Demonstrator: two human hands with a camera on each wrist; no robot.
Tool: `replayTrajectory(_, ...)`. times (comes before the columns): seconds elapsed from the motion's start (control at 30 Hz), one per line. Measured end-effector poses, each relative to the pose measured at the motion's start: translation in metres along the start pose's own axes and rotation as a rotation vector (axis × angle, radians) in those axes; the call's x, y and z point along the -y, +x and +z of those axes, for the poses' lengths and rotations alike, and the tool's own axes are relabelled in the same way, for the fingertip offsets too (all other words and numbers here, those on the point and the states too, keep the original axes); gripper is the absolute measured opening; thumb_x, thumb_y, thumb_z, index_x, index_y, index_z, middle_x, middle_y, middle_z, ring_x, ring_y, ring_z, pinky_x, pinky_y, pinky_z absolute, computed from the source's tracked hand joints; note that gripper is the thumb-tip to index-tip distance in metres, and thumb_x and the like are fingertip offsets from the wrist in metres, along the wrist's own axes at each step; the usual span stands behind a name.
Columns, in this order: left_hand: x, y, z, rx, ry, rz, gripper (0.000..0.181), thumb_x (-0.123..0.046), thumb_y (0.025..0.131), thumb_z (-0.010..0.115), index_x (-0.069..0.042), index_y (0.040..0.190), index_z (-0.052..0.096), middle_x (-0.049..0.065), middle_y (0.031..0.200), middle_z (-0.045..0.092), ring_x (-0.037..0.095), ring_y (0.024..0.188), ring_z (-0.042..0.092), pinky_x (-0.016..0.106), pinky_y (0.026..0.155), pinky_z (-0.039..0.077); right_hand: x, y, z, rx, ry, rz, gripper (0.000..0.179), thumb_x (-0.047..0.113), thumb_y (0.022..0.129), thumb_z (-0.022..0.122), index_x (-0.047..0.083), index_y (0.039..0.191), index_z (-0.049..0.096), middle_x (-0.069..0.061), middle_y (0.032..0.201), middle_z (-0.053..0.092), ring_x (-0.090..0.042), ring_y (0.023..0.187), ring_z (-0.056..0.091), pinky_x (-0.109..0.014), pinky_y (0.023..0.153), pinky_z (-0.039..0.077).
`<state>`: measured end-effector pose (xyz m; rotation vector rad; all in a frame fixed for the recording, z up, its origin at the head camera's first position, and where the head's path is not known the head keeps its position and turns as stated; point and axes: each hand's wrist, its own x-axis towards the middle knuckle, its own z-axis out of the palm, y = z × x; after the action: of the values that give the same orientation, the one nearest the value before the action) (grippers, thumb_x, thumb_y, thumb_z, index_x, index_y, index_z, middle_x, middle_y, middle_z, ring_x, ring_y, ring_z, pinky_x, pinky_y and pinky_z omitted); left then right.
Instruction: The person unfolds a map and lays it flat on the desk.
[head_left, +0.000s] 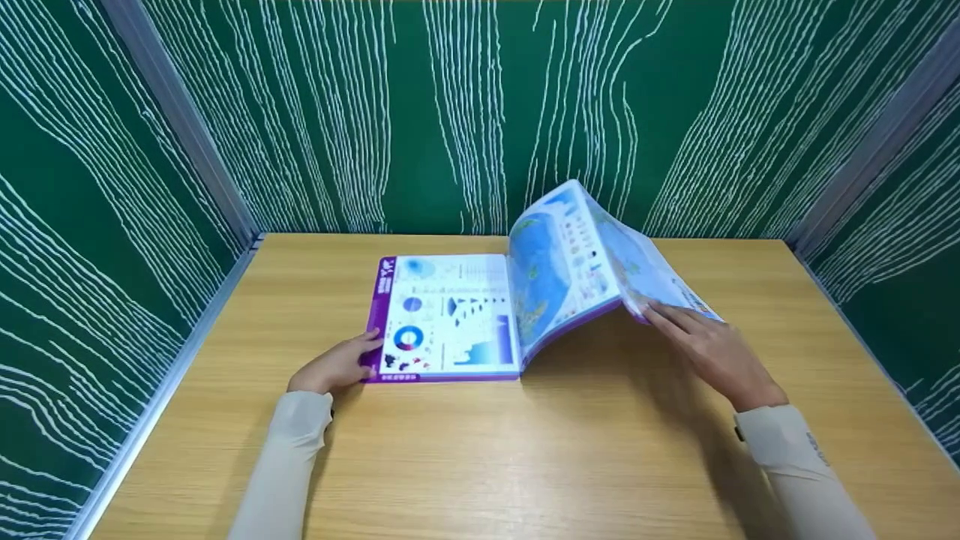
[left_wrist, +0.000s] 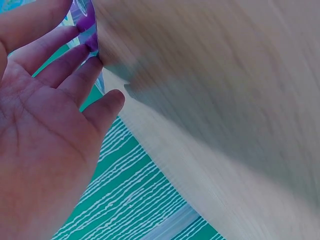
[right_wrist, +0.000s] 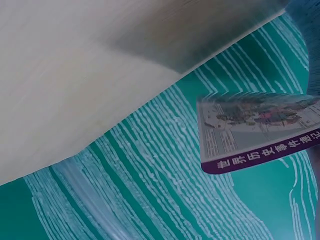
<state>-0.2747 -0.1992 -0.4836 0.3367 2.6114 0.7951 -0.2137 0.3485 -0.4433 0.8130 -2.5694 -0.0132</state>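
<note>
A large picture book [head_left: 450, 315] with a purple border lies spread on the wooden table, its left part flat and showing charts. Its right part rises from the spine, with a blue map page [head_left: 544, 262] curved upward and another map sheet [head_left: 637, 259] sloping down to the right. My right hand [head_left: 712, 352] grips the lower edge of that sloping sheet, fingers on top and thumb hidden beneath. At the book's left purple edge, my left hand [head_left: 341, 364] touches with extended fingers [left_wrist: 70, 65]. In the right wrist view, a printed page with a purple strip [right_wrist: 265, 130] hangs above the table.
The wooden table [head_left: 450, 465] has green walls with white wavy lines [head_left: 465, 112] behind and at both sides. Grey metal posts [head_left: 180, 120] stand at the corners. Shadows of both arms fall on the tabletop.
</note>
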Motion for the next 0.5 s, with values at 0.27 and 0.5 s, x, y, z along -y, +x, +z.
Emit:
replayTrajectory(0.27,0.001,-0.001,-0.001,0.002,-0.027,-0.038,0.059,0.001,0.095,0.05,-0.014,0.15,0.034,0.01,0.161,0.016,0.036,0.147,0.017,0.044,0.107,0.036,-0.008,-0.015,0.003,0.054,-0.068,0.068,0.102,-0.004,0.065,0.084,0.021,0.15,0.034,-0.012,0.137,0.057,-0.037,0.112,0.062,-0.058,0.085,0.052)
replayTrajectory(0.5,0.003,-0.004,-0.002,-0.006,-0.032,-0.053,0.058,0.0,0.096,0.05,-0.013,0.15,0.034,0.008,0.162,0.015,0.037,0.147,0.015,0.05,0.115,0.03,-0.014,-0.026,0.009,0.088,-0.06,0.101,0.088,-0.001,0.07,0.081,0.019,0.146,0.041,-0.014,0.133,0.059,-0.039,0.112,0.061,-0.059,0.085,0.051)
